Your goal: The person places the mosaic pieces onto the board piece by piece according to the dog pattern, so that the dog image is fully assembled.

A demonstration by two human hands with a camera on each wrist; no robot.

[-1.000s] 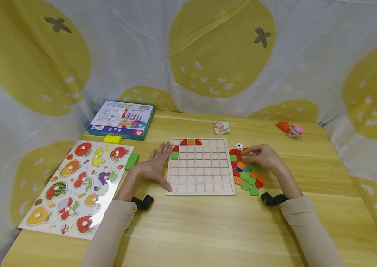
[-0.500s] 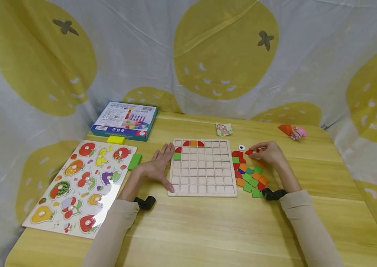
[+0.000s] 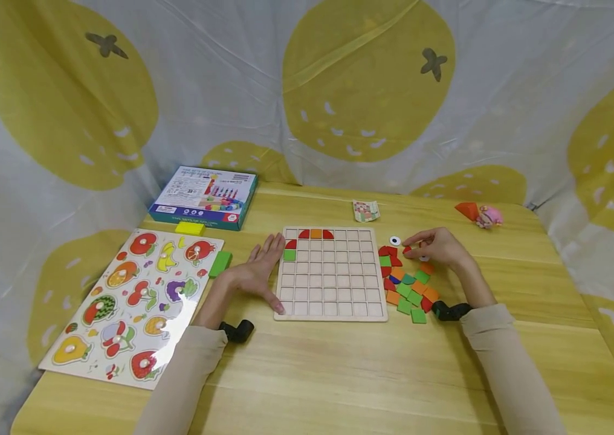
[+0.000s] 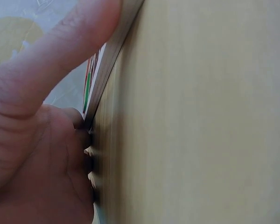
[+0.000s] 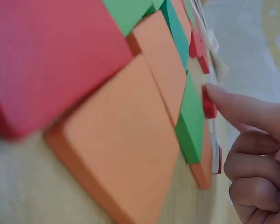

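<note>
The wooden grid board [image 3: 330,319] lies mid-table, with several red, orange and green tiles set in its top rows. Along its left side my left hand [image 3: 252,275] rests with fingers spread, the thumb at the lower left corner; in the left wrist view the thumb [image 4: 60,56] lies against the board's edge [image 4: 113,53]. At the right of the board, my right hand [image 3: 440,249] pinches a small red tile [image 3: 407,249] at its fingertips, low above the table. That red tile [image 5: 209,101] shows by a fingertip in the right wrist view. Loose coloured tiles [image 3: 403,290] spread below this hand.
A round black-and-white eye piece [image 3: 394,240] lies above the tiles. A fruit puzzle board [image 3: 138,308], a green block [image 3: 220,264], a yellow block [image 3: 190,228] and a box [image 3: 203,196] stand left. A picture card [image 3: 366,211] and pink figure [image 3: 489,216] lie at the back.
My right hand has moved right, off the tile pile, and the red tile now shows at its fingertips. My left hand stays at the board's edge. The head view has shifted slightly.
</note>
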